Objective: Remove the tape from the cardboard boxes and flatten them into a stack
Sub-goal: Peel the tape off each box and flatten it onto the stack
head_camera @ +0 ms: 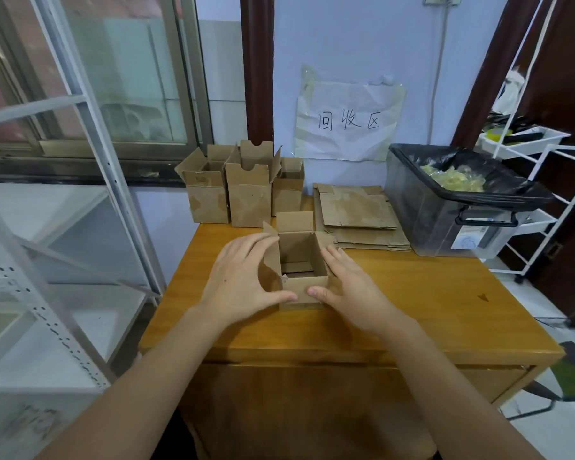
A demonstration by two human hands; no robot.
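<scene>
Bin (445, 207) holds tape scraps (452, 175) (box (299, 260) empty).

Both forearms bare, reaching forward, converging. Left hand (243, 280) arched, fingers together, thumb stretched toward right. Right hand (349, 287) palm down, fingers straight and forward, thumb toward left; thumb tips nearly meeting.
</scene>
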